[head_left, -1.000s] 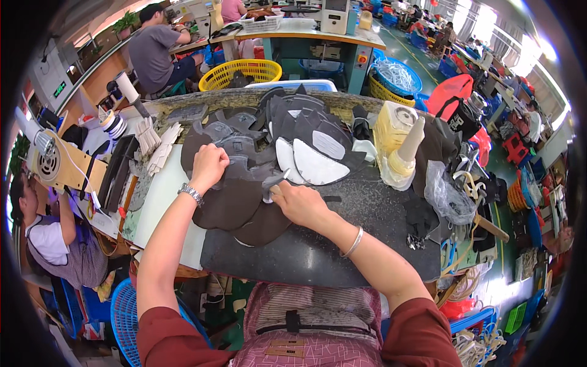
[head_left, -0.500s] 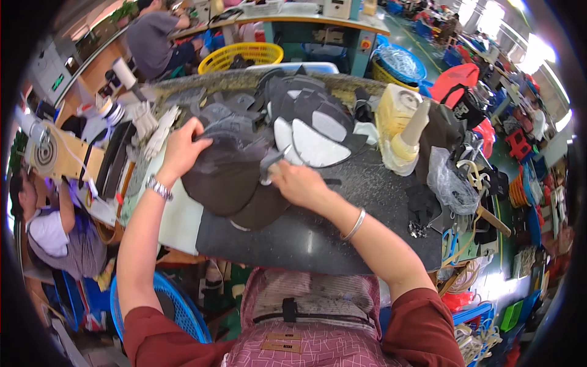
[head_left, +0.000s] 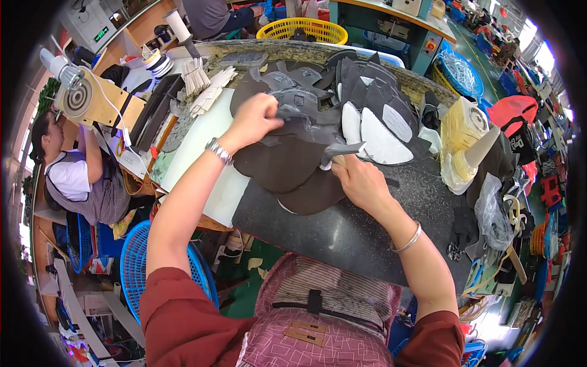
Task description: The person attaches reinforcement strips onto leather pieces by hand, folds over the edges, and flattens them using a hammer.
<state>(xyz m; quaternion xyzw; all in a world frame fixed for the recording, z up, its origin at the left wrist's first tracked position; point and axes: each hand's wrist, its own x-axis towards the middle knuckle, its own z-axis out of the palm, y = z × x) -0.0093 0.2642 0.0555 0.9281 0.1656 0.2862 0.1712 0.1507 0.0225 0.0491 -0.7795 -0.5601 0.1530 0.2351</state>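
In my right hand (head_left: 362,183) is a hammer (head_left: 343,148), its metal head over the right side of a dark piece and my fingers closed round the short handle. Over the pile's left part, my left hand (head_left: 255,117) has its fingers curled in; the fingertips are blurred, and what they may hold cannot be made out. Beneath both hands lie large dark brown rounded pieces (head_left: 275,164), overlapping one another. Behind them are smaller grey-black cut pieces (head_left: 299,101). White-faced half-round pieces (head_left: 382,137) rest to the right of these.
A black work mat (head_left: 293,229) covers the bench front, with a white sheet (head_left: 211,196) at its left. Right stand a yellowed block (head_left: 461,125) and a cone (head_left: 480,148). A blue basket (head_left: 136,269) sits below left. Another person (head_left: 85,165) works at the left.
The view has turned left, so the bench appears farther right. The hammer head now lies more level and faces right. My left hand has moved across the pieces, its fingers more curled.
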